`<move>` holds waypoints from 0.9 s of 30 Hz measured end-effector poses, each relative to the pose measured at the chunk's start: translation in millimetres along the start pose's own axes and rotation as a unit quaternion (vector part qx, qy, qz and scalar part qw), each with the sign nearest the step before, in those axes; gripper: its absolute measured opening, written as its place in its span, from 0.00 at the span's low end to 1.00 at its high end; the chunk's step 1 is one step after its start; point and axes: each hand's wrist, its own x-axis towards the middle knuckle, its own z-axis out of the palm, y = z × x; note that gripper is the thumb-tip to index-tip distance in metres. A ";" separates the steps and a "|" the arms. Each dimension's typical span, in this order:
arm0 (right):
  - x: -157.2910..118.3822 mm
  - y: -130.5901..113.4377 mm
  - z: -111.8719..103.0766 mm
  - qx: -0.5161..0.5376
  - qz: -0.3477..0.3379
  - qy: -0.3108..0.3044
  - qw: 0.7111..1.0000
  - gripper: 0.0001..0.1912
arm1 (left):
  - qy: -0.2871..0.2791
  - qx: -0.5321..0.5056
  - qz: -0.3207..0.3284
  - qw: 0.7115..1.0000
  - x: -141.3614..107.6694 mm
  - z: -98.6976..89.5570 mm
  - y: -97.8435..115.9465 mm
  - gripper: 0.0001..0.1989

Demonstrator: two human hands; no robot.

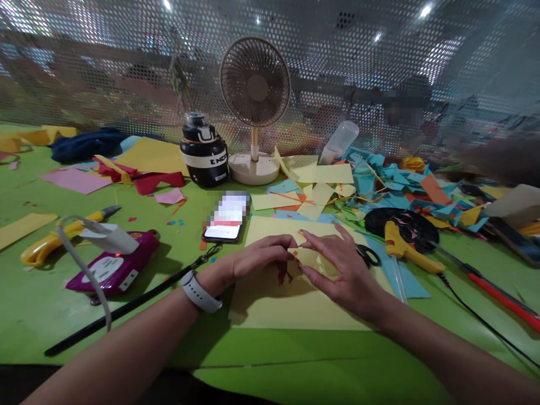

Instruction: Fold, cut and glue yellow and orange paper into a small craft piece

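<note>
A pale yellow sheet of paper (291,315) lies flat on the green table under both hands. Over it, my left hand (259,260), with a grey band at the wrist, bends its fingers down onto a small yellow paper piece (311,257) dotted with orange. My right hand (340,261) meets it from the other side, thumb and forefinger at the piece's edge and the other fingers stretched forward. The fingers hide part of the piece. Black-handled scissors (369,255) lie just beyond my right hand. A lit phone (228,216) lies ahead of my left hand.
At right are a yellow glue gun (399,247), a black disc (379,222) and a heap of blue scraps (388,174). A fan (255,84) and a black flask (205,152) stand behind. At left are a purple power strip (113,270) and a yellow-handled cutting tool (63,236).
</note>
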 end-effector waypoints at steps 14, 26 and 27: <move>-0.2 -0.9 0.2 -0.006 -0.007 0.011 1.000 0.27 | 0.000 0.014 0.008 1.000 -2.6 1.8 3.6 0.03; 0.6 -0.6 0.1 0.005 0.001 0.015 1.000 0.24 | 0.003 0.000 -0.005 1.000 -2.0 1.7 1.9 0.06; 0.5 -0.2 0.1 0.009 0.003 0.015 1.000 0.24 | 0.003 0.001 -0.006 1.000 -2.0 1.8 2.0 0.05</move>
